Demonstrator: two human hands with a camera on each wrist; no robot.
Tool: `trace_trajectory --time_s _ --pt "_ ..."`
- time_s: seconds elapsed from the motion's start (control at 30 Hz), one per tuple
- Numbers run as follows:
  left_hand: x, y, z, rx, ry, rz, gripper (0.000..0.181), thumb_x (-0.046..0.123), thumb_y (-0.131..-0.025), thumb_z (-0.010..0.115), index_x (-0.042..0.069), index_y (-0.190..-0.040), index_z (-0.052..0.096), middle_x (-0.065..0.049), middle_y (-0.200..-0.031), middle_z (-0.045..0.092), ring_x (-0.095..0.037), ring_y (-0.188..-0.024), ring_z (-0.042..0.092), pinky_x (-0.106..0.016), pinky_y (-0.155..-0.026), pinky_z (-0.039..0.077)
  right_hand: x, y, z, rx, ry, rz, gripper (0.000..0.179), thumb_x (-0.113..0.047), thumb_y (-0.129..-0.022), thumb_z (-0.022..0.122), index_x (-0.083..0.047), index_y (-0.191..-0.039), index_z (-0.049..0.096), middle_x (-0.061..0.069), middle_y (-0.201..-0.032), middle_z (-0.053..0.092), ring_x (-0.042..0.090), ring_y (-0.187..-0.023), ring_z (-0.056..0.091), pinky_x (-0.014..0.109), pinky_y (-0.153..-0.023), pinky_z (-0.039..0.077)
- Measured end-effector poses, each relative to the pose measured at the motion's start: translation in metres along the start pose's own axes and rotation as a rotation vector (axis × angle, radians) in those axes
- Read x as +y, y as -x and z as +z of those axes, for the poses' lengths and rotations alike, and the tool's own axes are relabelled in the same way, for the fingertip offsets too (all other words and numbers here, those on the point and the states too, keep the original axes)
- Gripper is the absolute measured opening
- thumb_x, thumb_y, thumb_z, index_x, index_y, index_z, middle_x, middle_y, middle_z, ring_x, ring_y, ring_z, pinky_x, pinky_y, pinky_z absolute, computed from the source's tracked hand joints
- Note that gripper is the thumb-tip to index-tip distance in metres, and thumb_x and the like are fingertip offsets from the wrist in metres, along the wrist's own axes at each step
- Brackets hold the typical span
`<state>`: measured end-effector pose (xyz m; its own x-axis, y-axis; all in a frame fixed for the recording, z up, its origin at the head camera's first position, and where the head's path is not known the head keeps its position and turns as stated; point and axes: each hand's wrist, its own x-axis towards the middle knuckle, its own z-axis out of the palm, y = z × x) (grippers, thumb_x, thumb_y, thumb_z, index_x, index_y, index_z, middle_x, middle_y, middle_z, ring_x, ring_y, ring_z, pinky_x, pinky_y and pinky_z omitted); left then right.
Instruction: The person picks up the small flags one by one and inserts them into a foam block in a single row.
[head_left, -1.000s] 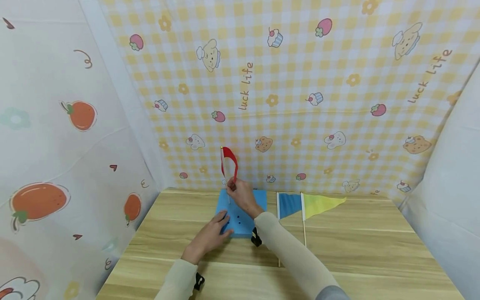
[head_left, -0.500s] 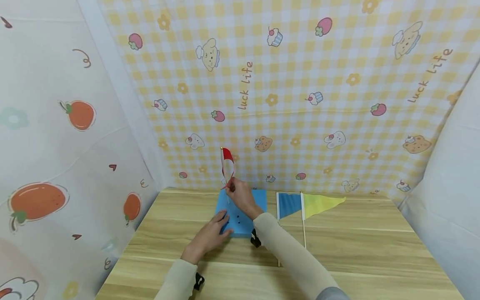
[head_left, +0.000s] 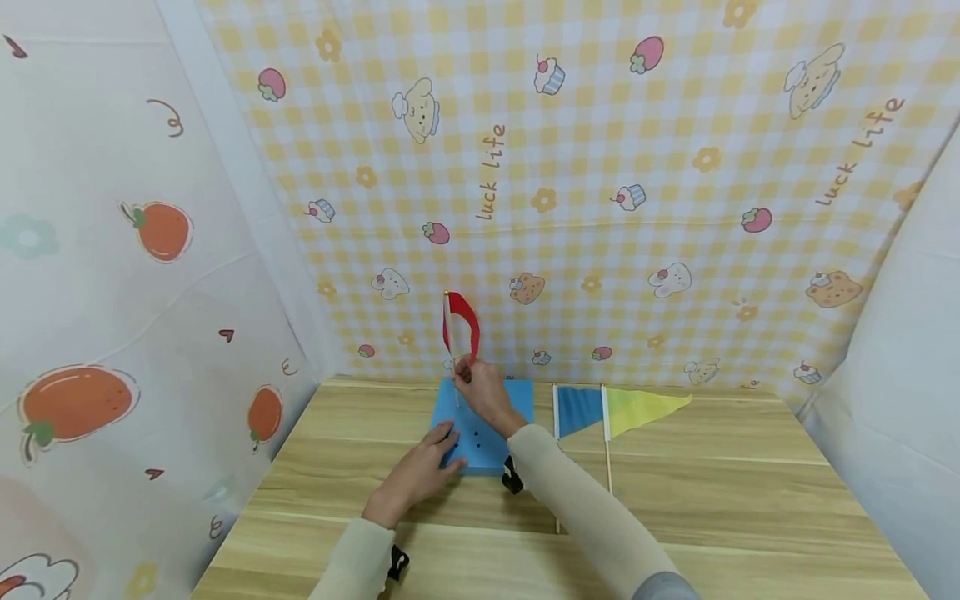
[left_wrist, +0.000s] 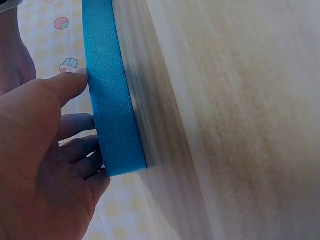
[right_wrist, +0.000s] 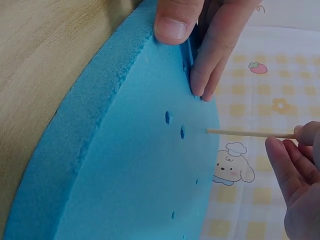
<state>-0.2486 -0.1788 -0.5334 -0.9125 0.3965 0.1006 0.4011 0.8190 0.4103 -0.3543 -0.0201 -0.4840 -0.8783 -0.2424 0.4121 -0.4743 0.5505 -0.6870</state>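
A blue foam block with several small holes in its top lies near the back of the wooden table. My left hand rests on its front left corner, thumb and fingers spread on the top face. Between thumb and fingers, my right hand pinches the thin wooden stick of a red flag. The flag stands nearly upright over the block's back left part. Its stick's lower end meets the foam surface; how deep it sits I cannot tell.
Right of the block, a blue flag and a yellow triangular flag lie on the table, sticks toward the front. My right forearm partly covers the blue flag's stick. A checked cloth hangs behind.
The red cloth swung left half a second ago and now bows out to the right again. The stick's top has shifted slightly right and up. My left hand stays in place.
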Motion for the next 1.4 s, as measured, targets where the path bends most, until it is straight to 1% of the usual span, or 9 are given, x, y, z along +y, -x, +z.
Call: trace_trajectory --time_s 0.07,0.17,0.37,0.5,0.67,0.8,1.0,1.23,1.4 --pt "-0.0004 0.0003 0.0004 0.003 -0.007 0.009 0.061 0.031 -0.107 0.067 -0.007 -0.153 0.053 -0.025 -0.167 0.041 -0.044 -0.156 0.04 -0.057 -0.121 0.044 -0.0001 -0.0002 0.0 -0.001 0.002 0.008 0.005 -0.006 -0.102 0.072 -0.006 -0.097 0.07 0.01 -0.094 0.077 0.021 -0.086 0.075 0.031 -0.076 0.064" --pt "-0.0006 0.0008 0.0003 0.001 -0.008 0.012 0.061 0.031 -0.107 0.067 -0.007 -0.153 0.053 -0.025 -0.167 0.041 -0.044 -0.156 0.04 -0.057 -0.121 0.044 0.0002 -0.0001 -0.0001 0.0 0.014 -0.001 0.004 -0.007 -0.101 0.073 -0.007 -0.098 0.07 0.01 -0.095 0.077 0.021 -0.086 0.075 0.031 -0.074 0.064" --pt "-0.0018 0.0013 0.0012 -0.009 -0.002 -0.001 0.062 0.033 -0.107 0.067 -0.006 -0.154 0.052 -0.024 -0.168 0.04 -0.043 -0.157 0.038 -0.056 -0.122 0.043 0.0007 0.0011 -0.0007 0.008 0.027 -0.025 0.007 -0.006 -0.1 0.075 -0.007 -0.104 0.069 0.011 -0.099 0.077 0.022 -0.086 0.076 0.029 -0.072 0.063" --pt "-0.0015 0.0008 0.0009 -0.008 -0.003 0.0 0.062 0.032 -0.107 0.068 -0.006 -0.154 0.052 -0.025 -0.168 0.04 -0.043 -0.156 0.039 -0.056 -0.122 0.043 0.0005 0.0008 -0.0009 0.002 0.011 0.002 0.005 -0.01 -0.101 0.074 -0.007 -0.104 0.071 0.01 -0.099 0.077 0.021 -0.088 0.076 0.03 -0.074 0.064" --pt "-0.0014 -0.0001 0.0007 -0.005 0.004 -0.007 0.061 0.032 -0.107 0.067 -0.006 -0.153 0.053 -0.024 -0.168 0.04 -0.042 -0.157 0.039 -0.055 -0.122 0.043 0.0011 -0.0008 0.0002 -0.005 0.027 0.022 0.007 -0.014 -0.103 0.072 -0.007 -0.102 0.074 0.008 -0.097 0.078 0.019 -0.089 0.076 0.029 -0.076 0.064" --pt "-0.0013 -0.0002 0.001 -0.001 0.003 -0.005 0.061 0.032 -0.107 0.067 -0.006 -0.153 0.053 -0.024 -0.168 0.04 -0.042 -0.157 0.039 -0.055 -0.122 0.044 0.0014 -0.0014 0.0018 -0.01 0.035 -0.002 0.006 -0.012 -0.104 0.071 -0.007 -0.102 0.074 0.009 -0.096 0.078 0.019 -0.087 0.076 0.028 -0.075 0.063" --pt "0.0002 0.0001 0.0001 -0.003 0.005 -0.011 0.062 0.033 -0.107 0.067 -0.006 -0.153 0.053 -0.024 -0.168 0.04 -0.042 -0.157 0.039 -0.056 -0.122 0.043 0.002 -0.0011 0.002 -0.017 0.056 -0.042 0.011 -0.016 -0.105 0.07 -0.007 -0.107 0.075 0.007 -0.099 0.079 0.018 -0.088 0.075 0.029 -0.075 0.063" --pt "0.003 0.0014 -0.0017 -0.015 0.007 -0.025 0.062 0.033 -0.107 0.066 -0.006 -0.154 0.052 -0.024 -0.168 0.04 -0.042 -0.158 0.038 -0.056 -0.122 0.042 0.0025 0.0007 0.0008 -0.033 0.041 -0.024 0.012 -0.015 -0.104 0.071 -0.006 -0.11 0.076 0.007 -0.1 0.078 0.018 -0.089 0.075 0.028 -0.074 0.062" --pt "0.003 0.0009 -0.0021 -0.014 0.005 -0.016 0.062 0.033 -0.107 0.067 -0.006 -0.153 0.053 -0.024 -0.168 0.04 -0.042 -0.157 0.038 -0.058 -0.121 0.043 0.0032 0.0013 -0.0002 -0.035 0.039 -0.008 0.012 -0.018 -0.103 0.073 -0.008 -0.11 0.074 0.007 -0.102 0.079 0.018 -0.091 0.076 0.028 -0.077 0.064"
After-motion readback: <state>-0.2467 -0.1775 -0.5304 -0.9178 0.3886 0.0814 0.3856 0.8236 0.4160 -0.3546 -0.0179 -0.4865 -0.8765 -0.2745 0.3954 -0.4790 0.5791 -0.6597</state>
